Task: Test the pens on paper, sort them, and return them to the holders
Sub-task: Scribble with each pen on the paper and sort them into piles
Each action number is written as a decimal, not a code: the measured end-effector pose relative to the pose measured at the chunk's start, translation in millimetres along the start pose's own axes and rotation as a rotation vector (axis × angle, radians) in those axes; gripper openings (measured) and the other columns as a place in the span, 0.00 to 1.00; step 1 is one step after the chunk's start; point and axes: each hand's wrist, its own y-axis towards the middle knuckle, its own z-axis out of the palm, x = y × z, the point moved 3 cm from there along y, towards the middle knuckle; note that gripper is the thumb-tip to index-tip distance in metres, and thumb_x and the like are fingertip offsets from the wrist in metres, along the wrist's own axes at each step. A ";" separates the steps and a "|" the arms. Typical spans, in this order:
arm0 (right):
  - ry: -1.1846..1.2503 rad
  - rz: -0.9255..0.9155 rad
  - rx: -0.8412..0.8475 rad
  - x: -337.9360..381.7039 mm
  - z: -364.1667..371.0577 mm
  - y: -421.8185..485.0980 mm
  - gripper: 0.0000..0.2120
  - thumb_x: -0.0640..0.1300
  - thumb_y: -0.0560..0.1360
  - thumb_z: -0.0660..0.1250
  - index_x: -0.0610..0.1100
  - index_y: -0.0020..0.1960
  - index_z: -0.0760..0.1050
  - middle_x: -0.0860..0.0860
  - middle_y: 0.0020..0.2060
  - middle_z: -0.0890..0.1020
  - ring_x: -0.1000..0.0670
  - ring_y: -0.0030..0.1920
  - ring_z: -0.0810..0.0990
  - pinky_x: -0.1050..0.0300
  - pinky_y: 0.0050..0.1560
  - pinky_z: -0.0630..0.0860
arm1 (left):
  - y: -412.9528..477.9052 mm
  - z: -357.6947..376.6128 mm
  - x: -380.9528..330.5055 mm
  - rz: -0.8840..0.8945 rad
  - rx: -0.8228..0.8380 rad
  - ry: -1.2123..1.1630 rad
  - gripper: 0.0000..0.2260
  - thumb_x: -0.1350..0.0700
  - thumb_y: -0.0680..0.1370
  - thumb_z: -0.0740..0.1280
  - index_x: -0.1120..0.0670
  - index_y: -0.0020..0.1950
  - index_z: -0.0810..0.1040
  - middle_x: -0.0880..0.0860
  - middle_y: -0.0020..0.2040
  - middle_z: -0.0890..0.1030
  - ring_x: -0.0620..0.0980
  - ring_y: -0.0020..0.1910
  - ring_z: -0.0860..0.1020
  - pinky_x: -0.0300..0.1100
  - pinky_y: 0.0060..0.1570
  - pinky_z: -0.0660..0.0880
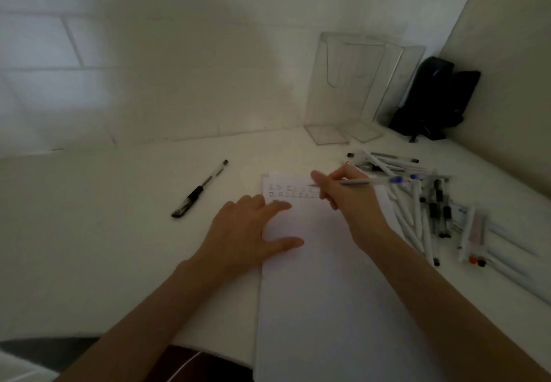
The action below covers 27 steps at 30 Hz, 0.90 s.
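Note:
A white sheet of paper lies on the desk with two rows of small test marks near its far edge. My right hand grips a clear pen with a blue cap end, its tip down on the paper by the marks. My left hand lies flat with spread fingers on the paper's left edge. A pile of several pens lies to the right of the paper. One black pen lies alone to the left.
Two clear acrylic holders stand at the back against the wall. A black bag sits in the back right corner. White desk stretches left; its right edge runs past the pen pile.

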 end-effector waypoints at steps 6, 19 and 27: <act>-0.206 -0.069 -0.007 -11.8 32.1 18.6 0.17 0.35 0.68 0.67 0.44 0.29 0.61 0.50 0.24 0.65 0.58 0.24 0.63 0.64 0.27 0.62 | 1.0 14.0 0.9 0.055 0.078 0.108 0.41 0.26 0.62 0.38 0.38 0.70 0.62 0.46 0.53 0.70 0.47 0.52 0.69 0.41 0.43 0.55; -0.258 -0.153 0.009 -21.8 48.5 24.6 0.16 0.35 0.67 0.67 0.45 0.29 0.60 0.50 0.22 0.66 0.51 0.26 0.68 0.56 0.29 0.64 | 3.6 12.6 7.1 0.003 0.022 0.064 0.39 0.26 0.62 0.39 0.39 0.66 0.67 0.43 0.45 0.67 0.42 0.46 0.67 0.39 0.42 0.57; -0.316 -0.180 0.011 -21.6 50.9 26.2 0.18 0.35 0.68 0.66 0.46 0.30 0.57 0.52 0.24 0.61 0.55 0.26 0.60 0.59 0.29 0.59 | 3.0 12.2 8.5 -0.010 0.046 0.068 0.36 0.25 0.65 0.44 0.39 0.66 0.67 0.42 0.43 0.62 0.40 0.43 0.61 0.39 0.42 0.57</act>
